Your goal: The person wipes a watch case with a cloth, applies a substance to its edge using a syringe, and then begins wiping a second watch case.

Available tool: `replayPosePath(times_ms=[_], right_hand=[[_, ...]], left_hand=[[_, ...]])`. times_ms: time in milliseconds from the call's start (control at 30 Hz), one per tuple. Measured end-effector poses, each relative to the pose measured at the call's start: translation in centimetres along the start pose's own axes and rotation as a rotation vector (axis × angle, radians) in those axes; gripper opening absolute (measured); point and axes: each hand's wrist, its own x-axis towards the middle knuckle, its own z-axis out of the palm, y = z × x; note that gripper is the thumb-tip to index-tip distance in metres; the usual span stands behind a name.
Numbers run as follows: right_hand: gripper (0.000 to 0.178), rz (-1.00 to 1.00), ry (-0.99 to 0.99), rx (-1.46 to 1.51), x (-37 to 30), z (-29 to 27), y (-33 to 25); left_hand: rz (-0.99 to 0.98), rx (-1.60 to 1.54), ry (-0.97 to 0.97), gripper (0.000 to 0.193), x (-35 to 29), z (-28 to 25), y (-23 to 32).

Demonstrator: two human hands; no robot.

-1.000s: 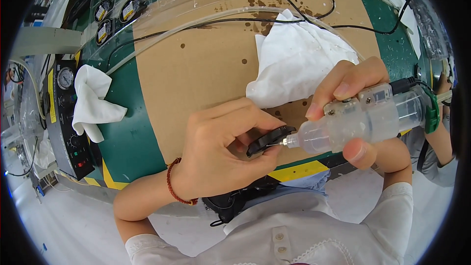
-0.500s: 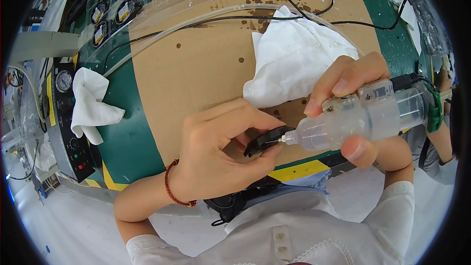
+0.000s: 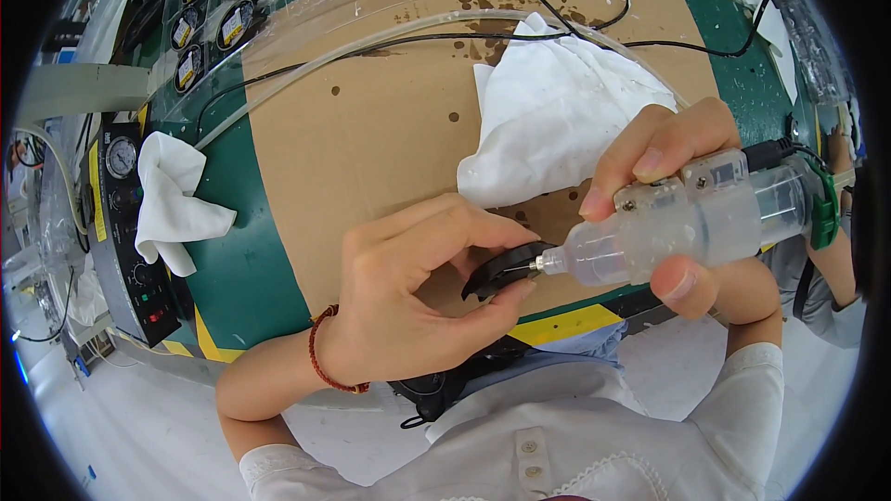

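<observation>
Assembly workshop: gauged control box, hazard-striped bench edge, trayed parts.

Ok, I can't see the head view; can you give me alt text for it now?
A person's left hand pinches a small black part, while the right hand holds a clear syringe-style dispenser, its needle at the part. Brown cardboard covers some of the green table, with a white cloth beyond the hands.

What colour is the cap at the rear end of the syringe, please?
Green; the cap shows best in the head view.
</observation>
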Motion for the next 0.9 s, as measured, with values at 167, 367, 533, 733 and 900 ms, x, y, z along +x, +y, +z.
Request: replayPosePath(times_ms=[167,367,533,733,900], right_hand=[[0.052,0.016,-0.019,-0.025,0.2,-0.2,-0.3],[0.051,-0.016,0.012,-0.037,0.0,-0.2,0.1],[0.051,-0.037,-0.002,-0.036,0.1,-0.3,0.2],[0.051,-0.021,0.018,-0.047,0.1,-0.2,0.0],[0.051,0.0,0.047,-0.052,0.0,-0.1,-0.1]], left_hand=[[-0.018,-0.022,0.046,0.024,-0.2,0.2,-0.1],[0.059,0.118,-0.045,0.025,0.4,-0.4,0.5],[0.067,0.101,-0.028,0.024,0.4,-0.3,0.3],[-0.032,0.008,-0.093,0.032,0.0,-0.7,0.6],[-0.105,-0.039,-0.1,0.031,0.0,-0.7,0.6]])
